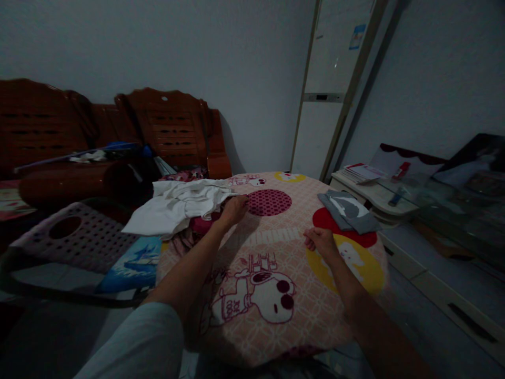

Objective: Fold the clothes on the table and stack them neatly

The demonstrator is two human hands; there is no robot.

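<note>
A round table is covered with a pink patterned cloth (252, 331) showing cartoon dogs. On its left side lies a loose heap of white fabric (173, 202) over darker red cloth (201, 225). My left hand (235, 209) is at the heap's right edge, its fingers closed; whether they pinch any fabric is too small to tell. Above the yellow circle at the right, my right hand (320, 242) has its fingers curled together, and what they hold, if anything, I cannot make out. A folded grey garment with a white print (349, 211) rests at the table's right, beyond my right hand.
A lattice-backed chair (94, 237) and a blue printed cloth (134, 266) are left of the table. Wooden armchairs (169, 126) stand behind. A tall white cabinet unit (321, 126) is at the back, and a low white cabinet (426, 284) lines the right side, with papers (365, 173) on top.
</note>
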